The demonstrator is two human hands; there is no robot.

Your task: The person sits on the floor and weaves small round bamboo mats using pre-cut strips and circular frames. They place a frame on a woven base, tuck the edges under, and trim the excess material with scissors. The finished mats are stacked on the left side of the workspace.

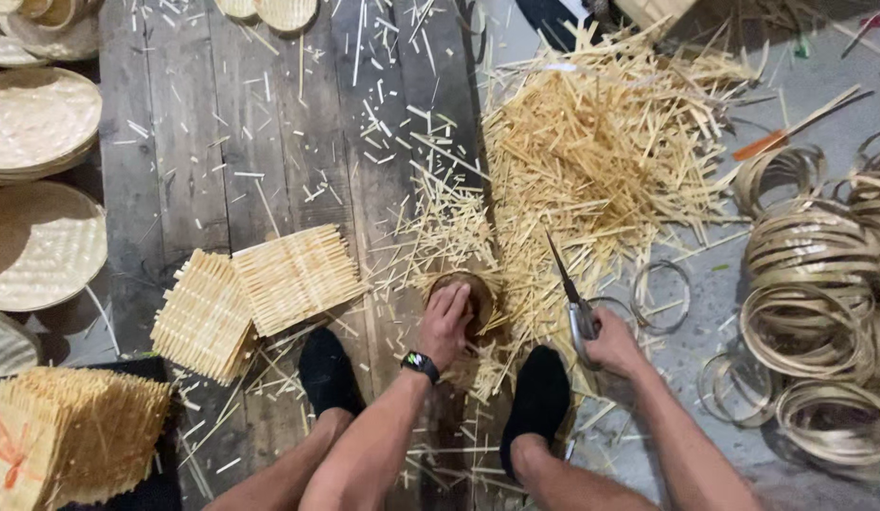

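My left hand, with a dark watch on the wrist, presses down on a small round wooden block that sits on the floor between my feet. My right hand grips the handles of a pair of scissors, whose closed blades point up and away toward a big heap of cut bamboo strips. Both feet in black socks rest on either side of the block.
Two square woven bamboo mats lie to the left, with a tied stack of mats at lower left. Round woven trays line the left edge. Coiled bamboo hoops pile at right. Loose offcuts litter the wooden boards.
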